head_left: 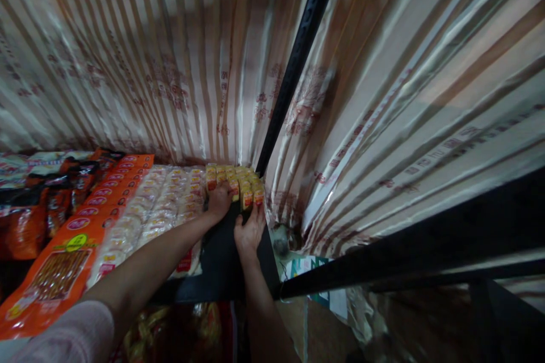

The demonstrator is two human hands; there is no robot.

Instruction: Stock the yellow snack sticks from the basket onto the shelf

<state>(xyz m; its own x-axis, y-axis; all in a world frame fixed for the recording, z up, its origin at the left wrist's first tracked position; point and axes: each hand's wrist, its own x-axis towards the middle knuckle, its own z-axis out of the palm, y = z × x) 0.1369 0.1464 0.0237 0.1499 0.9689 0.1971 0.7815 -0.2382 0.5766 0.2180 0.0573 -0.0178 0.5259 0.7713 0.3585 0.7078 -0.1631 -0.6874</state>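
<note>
Small yellow packets (246, 198) with red labels stand in short rows at the back right corner of a black shelf (219, 258). My left hand (220, 199) is closed at the front of these rows, its fingers bent round one small yellow packet (234, 188). Beside it, my right hand (250, 231) has its fingers stretched up against the front of the rightmost row, with the thumb apart. Its palm side is partly hidden. Left of the yellow rows lie several rows of clear-wrapped whitish packets (164, 204), and my left forearm passes over them.
Orange flat packs (76, 249) and orange-black bags (25, 221) fill the shelf's left part. Striped plastic sheeting (191, 68) hangs behind. A black slotted post (296, 68) rises at the corner, and a black rail (404, 238) runs right. Below are a tiled floor and crumpled plastic (361, 312).
</note>
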